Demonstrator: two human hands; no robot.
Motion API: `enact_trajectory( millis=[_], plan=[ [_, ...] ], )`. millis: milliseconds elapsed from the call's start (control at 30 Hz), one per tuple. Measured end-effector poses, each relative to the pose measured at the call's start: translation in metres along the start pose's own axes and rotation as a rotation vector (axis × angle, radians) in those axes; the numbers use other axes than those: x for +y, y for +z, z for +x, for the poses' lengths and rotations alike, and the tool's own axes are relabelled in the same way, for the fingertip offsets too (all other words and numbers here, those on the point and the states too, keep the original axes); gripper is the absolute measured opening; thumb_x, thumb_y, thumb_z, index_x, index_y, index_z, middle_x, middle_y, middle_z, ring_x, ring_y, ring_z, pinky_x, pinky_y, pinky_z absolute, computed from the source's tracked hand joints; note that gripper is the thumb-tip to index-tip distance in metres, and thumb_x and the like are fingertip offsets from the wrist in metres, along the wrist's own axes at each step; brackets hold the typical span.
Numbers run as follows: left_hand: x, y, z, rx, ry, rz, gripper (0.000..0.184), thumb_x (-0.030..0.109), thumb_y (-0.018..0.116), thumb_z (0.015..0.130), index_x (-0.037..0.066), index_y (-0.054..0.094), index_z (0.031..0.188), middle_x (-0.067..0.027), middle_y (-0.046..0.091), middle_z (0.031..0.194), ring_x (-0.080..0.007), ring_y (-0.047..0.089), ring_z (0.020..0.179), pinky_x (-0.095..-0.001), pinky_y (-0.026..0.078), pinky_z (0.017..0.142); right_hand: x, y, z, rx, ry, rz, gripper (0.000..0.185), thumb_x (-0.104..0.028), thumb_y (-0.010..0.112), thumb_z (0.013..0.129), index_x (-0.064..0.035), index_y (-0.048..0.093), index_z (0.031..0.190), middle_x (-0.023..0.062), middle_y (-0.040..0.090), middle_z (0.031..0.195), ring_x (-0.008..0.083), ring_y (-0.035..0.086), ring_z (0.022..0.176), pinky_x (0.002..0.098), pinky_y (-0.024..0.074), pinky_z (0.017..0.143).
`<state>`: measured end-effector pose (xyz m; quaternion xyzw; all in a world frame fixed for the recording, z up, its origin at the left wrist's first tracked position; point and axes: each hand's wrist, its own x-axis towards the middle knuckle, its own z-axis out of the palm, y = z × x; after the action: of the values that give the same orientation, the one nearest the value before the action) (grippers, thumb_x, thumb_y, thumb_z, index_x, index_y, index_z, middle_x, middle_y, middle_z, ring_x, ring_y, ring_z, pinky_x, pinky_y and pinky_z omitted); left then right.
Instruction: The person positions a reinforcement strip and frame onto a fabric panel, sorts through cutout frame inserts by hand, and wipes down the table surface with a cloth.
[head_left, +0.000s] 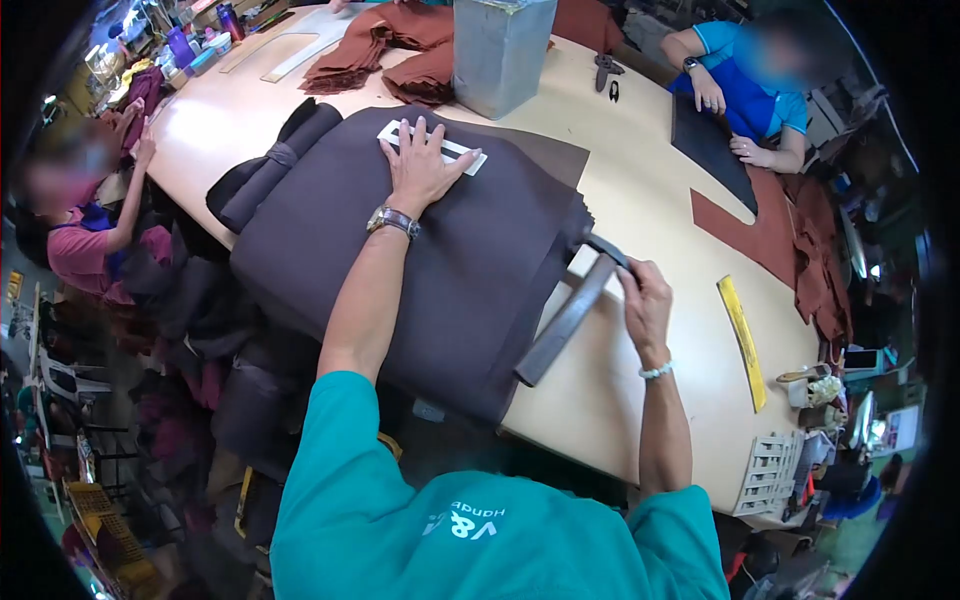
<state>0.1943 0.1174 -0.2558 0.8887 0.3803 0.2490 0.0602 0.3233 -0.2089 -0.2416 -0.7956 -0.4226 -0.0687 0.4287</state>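
A large stack of dark brown sheets [470, 260] lies on the pale table [640, 400], hanging over its near edge. My left hand [420, 168] rests on the stack with fingers spread, over a white strip with a dark band [470, 162]. At the stack's right edge, my right hand [645, 300] is closed around the end of a dark tool that looks like a hammer [605, 250]. A dark grey metal bar [565, 322] lies slanted along the stack's right side, below the tool's head. A rolled dark bundle [275, 165] sits at the stack's upper left.
A grey metal block [503, 60] stands behind the stack, beside reddish-brown pieces [385, 45]. A yellow ruler [742, 340] and a white rack [768, 470] are at the right. Co-workers sit at the left and upper right; the latter's hands touch dark and reddish sheets [745, 225].
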Motion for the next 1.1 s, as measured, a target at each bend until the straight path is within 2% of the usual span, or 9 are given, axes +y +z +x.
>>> enact_trajectory(
  millis=[167,333,667,800,900,933,967,1033,1100],
  plan=[
    [0.003,-0.005,-0.002,-0.010,-0.005,0.035,0.084,0.070,0.049,0.073,0.008,0.048,0.129,-0.0166,0.032,0.142,-0.0355,0.019,0.134,-0.0625,0.006,0.104,-0.059,-0.027,0.024,0.015,0.031,0.122,0.015,-0.006,0.059,0.084,0.0023,0.064,0.095,0.0069,0.055,0.071,0.0132,0.049,0.061,0.0266,0.0398,0.056],
    [0.002,-0.003,-0.002,-0.004,-0.007,0.026,0.084,0.071,0.049,0.073,0.009,0.048,0.129,-0.0163,0.032,0.142,-0.0354,0.019,0.134,-0.0635,0.006,0.103,-0.104,0.029,0.039,-0.038,-0.269,0.134,0.015,-0.008,0.063,0.078,-0.0042,0.064,0.093,0.0091,0.053,0.071,0.0227,0.054,0.059,0.0320,0.0429,0.054],
    [-0.010,0.007,0.002,0.081,0.165,0.258,0.066,0.057,0.050,0.080,0.012,0.050,0.127,-0.0129,0.041,0.137,-0.0289,0.033,0.130,-0.0535,0.018,0.105,-0.051,0.051,0.008,-0.069,-0.227,-0.164,0.031,-0.015,0.064,0.077,-0.0054,0.058,0.105,0.0108,0.055,0.096,0.0271,0.055,0.086,0.0369,0.0451,0.074],
    [-0.004,-0.008,0.011,0.283,0.451,-0.055,0.052,0.036,0.065,0.077,0.009,0.056,0.121,-0.0128,0.055,0.123,-0.0271,0.050,0.115,-0.0389,0.034,0.098,-0.016,-0.031,-0.050,-0.001,-0.025,-0.330,0.032,-0.016,0.065,0.077,-0.0050,0.058,0.106,0.0112,0.056,0.098,0.0273,0.056,0.086,0.0373,0.0459,0.074],
    [0.077,-0.101,-0.028,-0.189,0.350,-0.646,0.033,0.015,0.051,0.089,0.001,0.054,0.119,-0.0127,0.054,0.118,-0.0191,0.051,0.109,-0.0314,0.039,0.095,0.009,-0.097,-0.109,0.131,0.106,-0.443,0.031,-0.016,0.065,0.076,-0.0040,0.059,0.104,0.0114,0.057,0.096,0.0287,0.058,0.081,0.0365,0.0478,0.072],
    [0.054,-0.107,-0.043,0.346,0.567,-0.010,0.032,0.017,0.048,0.090,0.001,0.055,0.117,-0.0120,0.054,0.119,-0.0186,0.053,0.107,-0.0306,0.042,0.090,0.019,-0.118,-0.129,0.170,0.168,-0.502,0.031,-0.017,0.065,0.076,-0.0044,0.059,0.104,0.0111,0.056,0.095,0.0279,0.058,0.082,0.0367,0.0472,0.072],
    [0.071,-0.136,-0.062,0.381,0.648,-0.089,0.031,0.018,0.047,0.090,0.002,0.055,0.116,-0.0117,0.055,0.115,-0.0187,0.054,0.103,-0.0310,0.042,0.088,0.027,-0.139,-0.145,0.199,0.222,-0.564,0.031,-0.017,0.065,0.076,-0.0047,0.058,0.104,0.0108,0.056,0.094,0.0272,0.057,0.083,0.0370,0.0465,0.072],
    [0.120,-0.195,-0.096,0.059,0.940,-0.693,0.029,0.018,0.046,0.091,0.003,0.056,0.113,-0.0111,0.056,0.108,-0.0190,0.055,0.096,-0.0320,0.044,0.083,0.033,-0.173,-0.170,0.273,0.314,-0.642,0.030,-0.017,0.064,0.076,-0.0048,0.058,0.103,0.0109,0.055,0.093,0.0271,0.057,0.083,0.0376,0.0459,0.073],
    [0.174,-0.229,-0.120,-0.904,1.192,-1.662,0.027,0.018,0.044,0.091,0.004,0.057,0.110,-0.0105,0.057,0.100,-0.0193,0.056,0.089,-0.0329,0.045,0.079,0.036,-0.199,-0.185,0.383,0.391,-0.677,0.028,-0.016,0.064,0.077,-0.0042,0.059,0.102,0.0115,0.055,0.093,0.0284,0.057,0.082,0.0385,0.0458,0.073]
  ],
)
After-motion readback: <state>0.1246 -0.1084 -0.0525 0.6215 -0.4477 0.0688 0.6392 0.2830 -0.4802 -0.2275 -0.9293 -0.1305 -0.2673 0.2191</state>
